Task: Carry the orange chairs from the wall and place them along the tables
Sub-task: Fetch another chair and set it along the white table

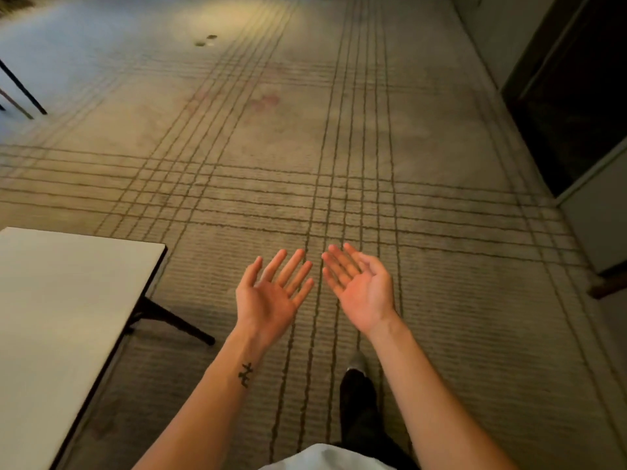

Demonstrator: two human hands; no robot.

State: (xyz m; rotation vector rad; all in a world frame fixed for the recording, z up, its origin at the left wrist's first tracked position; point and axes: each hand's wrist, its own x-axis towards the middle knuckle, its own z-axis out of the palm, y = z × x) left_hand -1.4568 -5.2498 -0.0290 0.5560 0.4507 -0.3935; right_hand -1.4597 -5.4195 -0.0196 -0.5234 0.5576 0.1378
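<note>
Meeting or function room. Wall-to-wall beige carpet (441,300) with dark crossing line grid. White-topped table (68,317) on black splayed legs left of left hand (271,296). More thin dark furniture legs (23,89) far ahead-left. Dark doorway (570,106) in pale wall (492,28) ahead-right of right hand (361,293).

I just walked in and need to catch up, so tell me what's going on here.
A person is on a line-patterned carpet, one dark shoe forward. The left hand and right hand are held out in front, palms up, fingers straight, holding nothing. A white table stands to the person's left, apart from both hands. No orange chair is in view, so none is being carried now.
</note>
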